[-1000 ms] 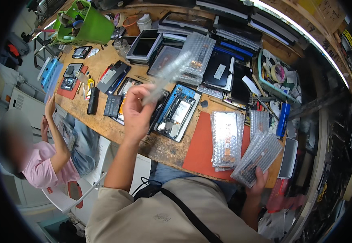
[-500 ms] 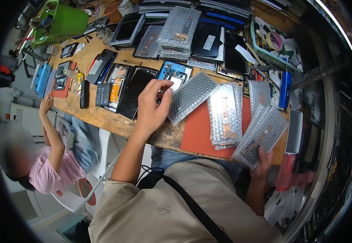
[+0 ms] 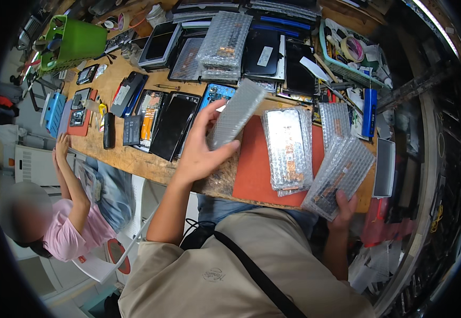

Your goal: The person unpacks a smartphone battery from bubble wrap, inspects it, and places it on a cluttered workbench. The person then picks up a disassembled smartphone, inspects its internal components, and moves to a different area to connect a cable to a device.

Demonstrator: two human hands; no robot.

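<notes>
My left hand (image 3: 201,153) holds a flat bubble-wrapped panel (image 3: 239,112) by its near end, fingers along one edge and thumb at the other; the panel is tilted above the bench. With its thumb on top, my right hand (image 3: 343,209) grips the near end of several bubble-wrapped screen panels (image 3: 339,172), orange flex cables showing through the wrap. Between the hands, a stack of similar wrapped panels (image 3: 287,151) lies on a red mat (image 3: 249,180). Beyond the right hand rests another wrapped panel (image 3: 335,117).
Left of my left hand lie dark phone screens (image 3: 175,127), an opened phone (image 3: 152,114) and a black battery (image 3: 131,130). At the back are a bubble-wrap stack (image 3: 222,45), a green basket (image 3: 79,45) and a teal tray (image 3: 347,66). A person in pink (image 3: 77,228) sits at left.
My left hand has closed on the bubble-wrapped panel and tilted it more upright, shifting it slightly left. My right hand keeps its hold. The other person's hands have come together.
</notes>
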